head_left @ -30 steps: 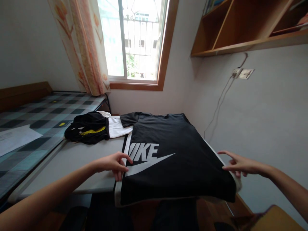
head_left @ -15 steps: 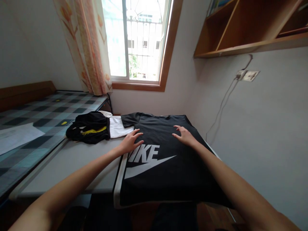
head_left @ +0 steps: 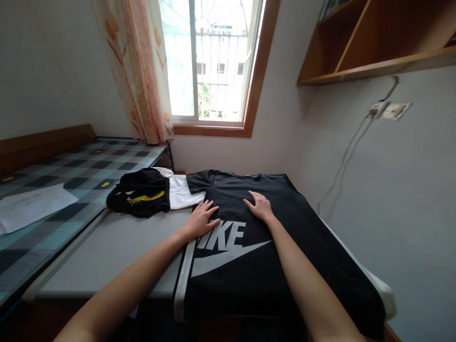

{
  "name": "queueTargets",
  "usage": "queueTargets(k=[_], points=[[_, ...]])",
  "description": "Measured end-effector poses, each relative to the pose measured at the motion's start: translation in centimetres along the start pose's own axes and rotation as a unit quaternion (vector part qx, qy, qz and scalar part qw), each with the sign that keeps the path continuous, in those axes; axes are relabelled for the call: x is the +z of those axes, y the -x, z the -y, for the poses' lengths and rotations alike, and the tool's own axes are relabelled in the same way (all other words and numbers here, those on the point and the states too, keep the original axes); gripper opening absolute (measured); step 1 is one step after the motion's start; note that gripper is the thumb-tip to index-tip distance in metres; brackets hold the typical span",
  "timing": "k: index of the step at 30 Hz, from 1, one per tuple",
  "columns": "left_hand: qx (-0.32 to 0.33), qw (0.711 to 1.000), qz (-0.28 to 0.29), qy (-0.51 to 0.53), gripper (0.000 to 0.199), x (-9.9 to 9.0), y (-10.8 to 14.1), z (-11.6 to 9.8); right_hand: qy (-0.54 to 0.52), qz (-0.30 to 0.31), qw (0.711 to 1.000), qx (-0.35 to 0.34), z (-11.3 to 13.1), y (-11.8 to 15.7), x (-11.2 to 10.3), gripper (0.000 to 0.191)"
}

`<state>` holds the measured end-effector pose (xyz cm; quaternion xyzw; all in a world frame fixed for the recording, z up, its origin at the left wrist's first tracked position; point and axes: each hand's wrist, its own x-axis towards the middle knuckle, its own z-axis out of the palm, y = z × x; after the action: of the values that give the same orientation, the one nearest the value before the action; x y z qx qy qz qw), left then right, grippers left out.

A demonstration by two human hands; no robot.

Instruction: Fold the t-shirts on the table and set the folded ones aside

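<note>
A black T-shirt (head_left: pixel 242 294) with white lettering and a swoosh lies spread over the right part of the table (head_left: pixel 117 261). My left hand (head_left: pixel 202 219) rests open on its left edge, partly covering the lettering. Farther right, my right hand (head_left: pixel 261 207) lies on the chest of the shirt with its fingers apart. Neither hand grips the cloth. The shirt's left sleeve (head_left: pixel 201 180) overlaps a white piece of cloth (head_left: pixel 180 192). Beside that sits a crumpled black garment (head_left: pixel 142 190) with yellow on it.
A bed (head_left: pixel 131 152) with a checked cover runs along the left, bearing white paper sheets (head_left: pixel 35 206). Beyond the table is a window (head_left: pixel 221 76) with a flowered curtain (head_left: pixel 138 85). A wooden shelf (head_left: pixel 356 66) and a wall socket (head_left: pixel 390 110) with a cord are on the right.
My right hand has moved left and down onto the shirt's chest. The left hand has flattened on the shirt's edge. The whole view has shifted slightly.
</note>
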<state>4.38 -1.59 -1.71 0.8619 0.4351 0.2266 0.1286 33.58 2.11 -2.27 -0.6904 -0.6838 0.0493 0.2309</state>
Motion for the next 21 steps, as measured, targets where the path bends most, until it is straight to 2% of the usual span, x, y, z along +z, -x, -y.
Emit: queueTargets(k=[5,8,11,13,16,18,21], points=[[0.025,0.985,-0.068,0.155,0.038,-0.7,-0.4,1.0,-0.118,-0.062,0.99,-0.035,-1.7,-0.6,0.1,0.054],[-0.005,0.967,-0.142,0.212,0.03,-1.9,-0.7,1.7,-0.154,-0.081,0.984,-0.043,-2.4,-0.7,0.3,0.054],[-0.053,0.948,-0.248,0.192,0.03,-3.6,-0.9,3.1,-0.152,-0.081,0.984,-0.04,-2.5,-0.8,0.5,0.053],[-0.077,0.948,-0.28,0.13,0.034,-5.0,-1.0,4.6,-0.141,-0.075,0.987,-0.036,-2.4,-0.8,0.6,0.051],[-0.13,0.96,-0.249,-0.006,0.037,-7.4,-0.9,7.4,-0.119,-0.063,0.991,-0.028,-2.2,-0.8,0.6,0.049],[-0.2,0.951,-0.21,-0.103,0.045,-9.2,-0.6,9.6,-0.096,-0.049,0.994,-0.018,-2.0,-0.7,0.5,0.05],[-0.31,0.914,-0.158,-0.211,0.083,-12.0,0.3,12.8,-0.057,-0.028,0.998,-0.002,-1.5,-0.5,0.3,0.051]])
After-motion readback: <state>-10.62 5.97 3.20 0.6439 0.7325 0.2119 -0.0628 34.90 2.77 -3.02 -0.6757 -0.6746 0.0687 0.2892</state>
